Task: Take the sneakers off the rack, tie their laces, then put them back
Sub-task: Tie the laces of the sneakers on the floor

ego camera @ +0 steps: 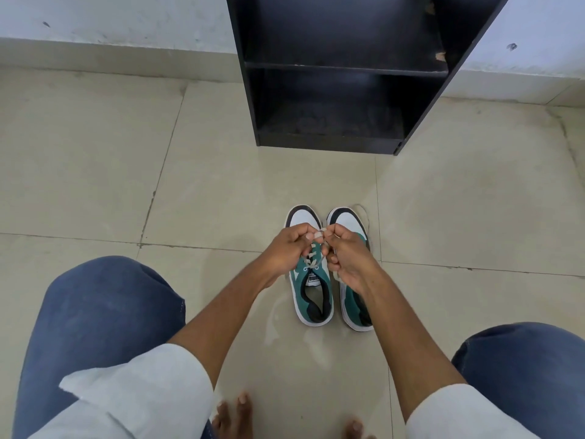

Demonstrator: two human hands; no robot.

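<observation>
With both sneakers on the floor (221, 191) before the empty rack (345, 71), the left hand (286, 250) and right hand (348, 256) each pinch the lace (311, 263) of the left sneaker (311, 293), so tying seems underway; next, likely pull the knot snug, then tie the right sneaker (351, 226).

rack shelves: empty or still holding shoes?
Empty. Both visible shelves of the black rack show bare boards; the two sneakers stand side by side on the floor tiles in front of it.
</observation>
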